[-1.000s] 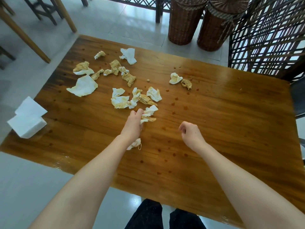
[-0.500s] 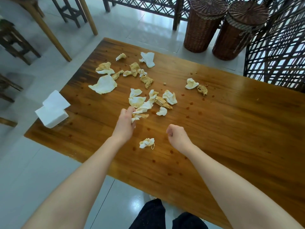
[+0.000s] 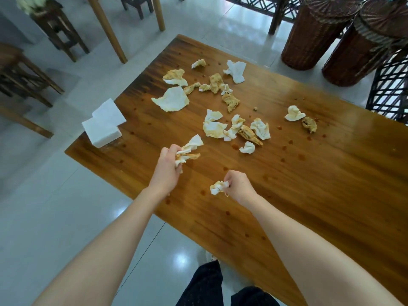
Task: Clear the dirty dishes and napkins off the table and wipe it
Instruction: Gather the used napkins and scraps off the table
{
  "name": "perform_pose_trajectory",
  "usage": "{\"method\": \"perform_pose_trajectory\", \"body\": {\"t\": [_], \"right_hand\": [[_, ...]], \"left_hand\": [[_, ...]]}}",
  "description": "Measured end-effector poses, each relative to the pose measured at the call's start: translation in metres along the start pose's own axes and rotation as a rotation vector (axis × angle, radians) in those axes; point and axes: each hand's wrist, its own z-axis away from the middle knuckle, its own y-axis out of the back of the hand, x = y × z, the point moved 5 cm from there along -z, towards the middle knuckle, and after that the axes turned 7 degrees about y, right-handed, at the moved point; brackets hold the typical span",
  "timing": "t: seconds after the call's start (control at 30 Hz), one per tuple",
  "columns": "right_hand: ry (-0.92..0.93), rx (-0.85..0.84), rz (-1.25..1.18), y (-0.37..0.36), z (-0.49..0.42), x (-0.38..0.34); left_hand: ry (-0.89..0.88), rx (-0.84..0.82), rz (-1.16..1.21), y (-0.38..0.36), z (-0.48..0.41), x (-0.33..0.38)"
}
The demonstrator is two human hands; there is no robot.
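The left hand (image 3: 166, 167) is gripping a bunch of stained napkins (image 3: 188, 150); the right hand (image 3: 239, 184) is pinching one crumpled napkin (image 3: 218, 187) above the near counter (image 3: 331, 195). Loose pieces may be slipping out.

Two lidded wicker baskets stand side by side, one (image 3: 313, 36) left of the other (image 3: 362, 51), on a glossy tiled floor (image 3: 44, 206) beside a dark lattice screen (image 3: 390, 89). A dark wooden stool (image 3: 50, 16) and pale wooden legs (image 3: 109, 32) stand at left.
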Motion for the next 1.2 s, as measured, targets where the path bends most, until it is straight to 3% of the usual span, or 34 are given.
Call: {"method": "perform_pose_trajectory", "body": {"t": [0.2, 0.63, 0.83, 1.2], "right_hand": [[0.004, -0.012, 0.04, -0.002, -0.002, 0.001], [0.006, 0.135, 0.047, 0.038, 0.014, 0.021], [-0.06, -0.019, 0.147, 0.029, 0.021, 0.033], [0.06, -0.066, 0.229, 0.002, 0.016, 0.018]], "left_hand": [[0.015, -0.015, 0.011, -0.005, 0.002, -0.006], [-0.021, -0.068, 0.005, -0.02, -0.004, 0.024], [-0.032, -0.079, -0.003, -0.025, -0.004, 0.03], [-0.017, -0.07, 0.005, -0.022, 0.0, 0.021]]}}
